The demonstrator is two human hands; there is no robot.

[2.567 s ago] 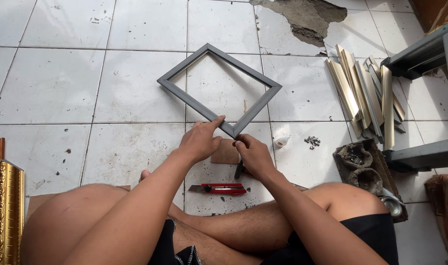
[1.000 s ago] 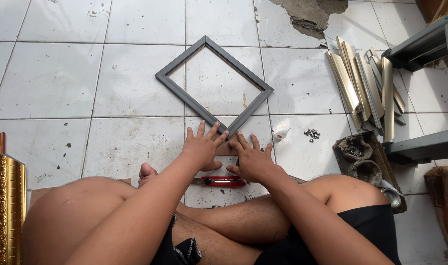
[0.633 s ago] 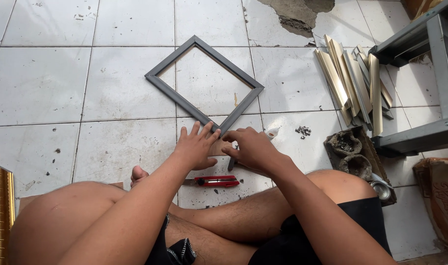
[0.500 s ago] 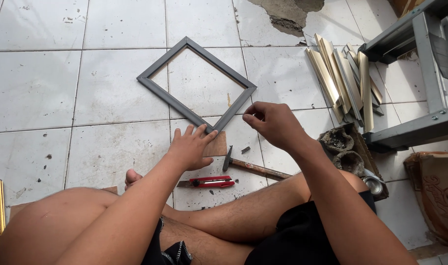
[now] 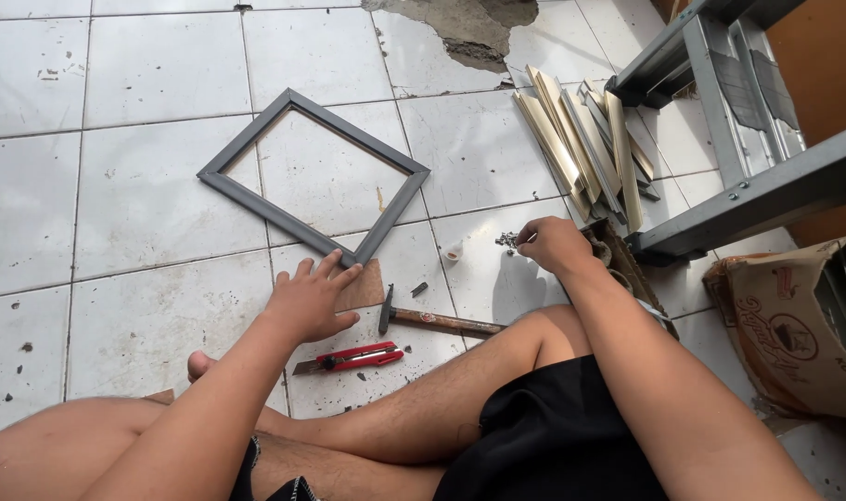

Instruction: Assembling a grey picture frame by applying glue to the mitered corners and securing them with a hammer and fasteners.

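1. The left hand (image 5: 307,301) lies flat and spread on the floor, holding nothing, its fingertips touching the near corner of the grey picture frame (image 5: 256,202).
2. That frame rests flat on the white tiles (image 5: 145,213), turned like a diamond, stretching away from the left fingertips.
3. Just beside the left hand's thumb side sits a small brown board (image 5: 365,289), partly under the frame corner.
4. Right of that board lies a hammer (image 5: 437,321), its head towards the left hand; nobody is touching it.
5. Just nearer than the left hand lies a red utility knife (image 5: 353,357).
6. The right hand (image 5: 553,246) reaches out to the right, fingers pinched together at a little heap of small nails (image 5: 506,240); whether it actually grips one I cannot tell.
7. Beyond the right hand is a bundle of pale gold moulding strips (image 5: 581,153), and further right a metal stand (image 5: 748,176) and a cardboard box (image 5: 794,325).
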